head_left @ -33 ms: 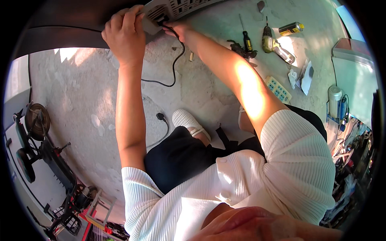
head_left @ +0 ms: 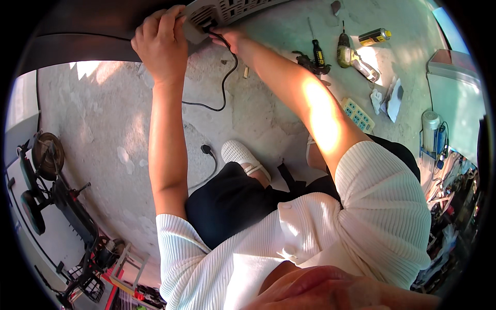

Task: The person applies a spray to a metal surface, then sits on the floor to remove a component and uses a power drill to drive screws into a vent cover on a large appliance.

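Observation:
At the top stands a large dark appliance [head_left: 88, 49] with a light grey slotted panel [head_left: 243, 9] along its side. My left hand [head_left: 161, 44] is closed over the edge where the dark surface meets that panel, its fingers bent and together. My right hand [head_left: 231, 41] reaches to the panel's lower edge, beside a black power cord [head_left: 227, 77] that enters an opening there. Its fingers are mostly hidden by the cord and the panel edge. The cord loops down over the concrete floor, and a black plug [head_left: 206, 149] lies near my shoe.
On the floor to the right lie a screwdriver [head_left: 318, 51], a cordless drill [head_left: 354, 57], a spray can [head_left: 374, 36] and a multi-socket power strip [head_left: 357, 115]. A motor [head_left: 430, 126] stands farther right. At the left is a black wheeled frame [head_left: 70, 199].

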A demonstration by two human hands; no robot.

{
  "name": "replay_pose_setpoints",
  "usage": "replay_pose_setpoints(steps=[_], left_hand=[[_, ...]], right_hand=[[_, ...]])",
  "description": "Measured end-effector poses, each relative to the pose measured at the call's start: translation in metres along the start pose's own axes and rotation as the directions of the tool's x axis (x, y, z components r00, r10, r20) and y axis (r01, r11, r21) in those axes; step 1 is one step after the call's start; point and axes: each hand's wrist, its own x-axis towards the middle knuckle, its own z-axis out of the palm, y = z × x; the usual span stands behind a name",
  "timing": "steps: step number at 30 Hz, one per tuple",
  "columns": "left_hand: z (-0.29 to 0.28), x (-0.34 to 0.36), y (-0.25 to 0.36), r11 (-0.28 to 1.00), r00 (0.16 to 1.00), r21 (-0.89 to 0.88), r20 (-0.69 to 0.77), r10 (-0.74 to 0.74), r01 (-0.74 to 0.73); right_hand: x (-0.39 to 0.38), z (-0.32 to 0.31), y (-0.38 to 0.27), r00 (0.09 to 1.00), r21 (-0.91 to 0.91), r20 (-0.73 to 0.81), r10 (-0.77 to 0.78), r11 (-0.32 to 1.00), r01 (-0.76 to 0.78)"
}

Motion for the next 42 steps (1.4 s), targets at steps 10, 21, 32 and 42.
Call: replay_pose_setpoints(steps=[10, 21, 32, 42], left_hand=[[-0.001, 0.007, 0.003, 0.998, 0.999, -0.056, -0.018, 0.031, -0.032], [-0.002, 0.003, 0.002, 0.998, 0.999, -0.03, -0.003, 0.053, -0.053], [0.005, -0.004, -0.007, 0.998, 1.0, 0.066, -0.009, 0.006, -0.006], [0.006, -0.004, -0.001, 1.0, 1.0, 0.009, -0.022, -0.007, 0.007]], right_hand=[[0.01, -0.004, -0.004, 1.0, -0.155, 0.001, -0.004, 0.988, 0.004], [-0.002, 0.011, -0.02, 0.987, -0.24, -0.067, 0.149, 0.957, -0.161], [-0.003, 0.013, -0.007, 0.996, -0.174, -0.079, 0.043, 0.983, -0.056], [-0.008, 0.003, -0.016, 0.999, -0.359, -0.051, 0.01, 0.933, -0.028]])
